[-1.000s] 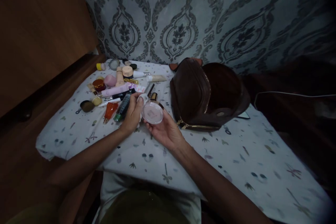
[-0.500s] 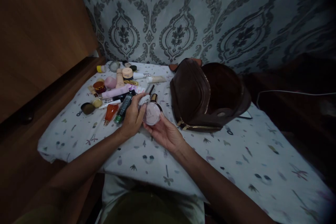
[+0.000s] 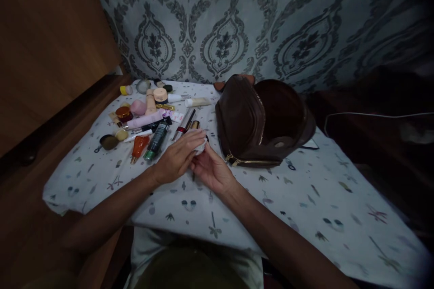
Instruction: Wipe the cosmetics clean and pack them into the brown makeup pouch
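My left hand (image 3: 174,158) is closed on a crumpled white wipe (image 3: 201,148), pressing it over what my right hand (image 3: 217,172) holds. My right hand is curled around a round compact, now almost fully hidden under the wipe and fingers. Just beyond the hands lie a gold-capped item (image 3: 195,124) and slim dark and clear tubes (image 3: 185,124). Left of my left hand are a dark green bottle (image 3: 156,141) and an orange bottle (image 3: 139,148).
A brown zippered bag (image 3: 240,122) stands open on the right. Several cosmetics, among them a pink sponge (image 3: 138,107), a lilac tube (image 3: 144,120) and a peach jar (image 3: 160,95), lie at the back left. A patterned cloth (image 3: 288,216) covers the surface, with a wall behind.
My left hand has brought the wipe right over the compact, covering its face. Both hands have come together; the view has shifted slightly.
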`<action>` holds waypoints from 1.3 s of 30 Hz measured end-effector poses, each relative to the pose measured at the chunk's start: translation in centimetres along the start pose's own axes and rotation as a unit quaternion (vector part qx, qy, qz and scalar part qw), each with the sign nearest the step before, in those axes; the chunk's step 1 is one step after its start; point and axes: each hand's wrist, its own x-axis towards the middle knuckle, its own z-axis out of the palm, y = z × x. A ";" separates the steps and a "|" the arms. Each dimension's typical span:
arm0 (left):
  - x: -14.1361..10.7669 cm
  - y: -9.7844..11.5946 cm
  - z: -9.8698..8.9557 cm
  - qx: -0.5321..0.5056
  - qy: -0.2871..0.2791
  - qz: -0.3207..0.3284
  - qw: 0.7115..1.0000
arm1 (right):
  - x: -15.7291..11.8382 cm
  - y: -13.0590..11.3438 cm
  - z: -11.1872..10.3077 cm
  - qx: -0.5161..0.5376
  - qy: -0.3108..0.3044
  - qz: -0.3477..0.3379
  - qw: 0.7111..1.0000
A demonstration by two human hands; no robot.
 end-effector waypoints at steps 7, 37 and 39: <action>-0.4 -0.4 0.3 0.018 -0.032 0.048 0.998 | -0.1 -1.0 0.2 0.082 0.027 0.025 0.996; 0.4 -0.8 -0.8 -0.123 0.114 -0.303 0.938 | -0.1 -0.4 0.2 -0.228 0.082 -0.152 0.958; 0.4 -0.4 -0.7 -0.112 0.097 -0.288 0.946 | 0.1 -0.3 0.0 -0.224 0.102 -0.162 0.956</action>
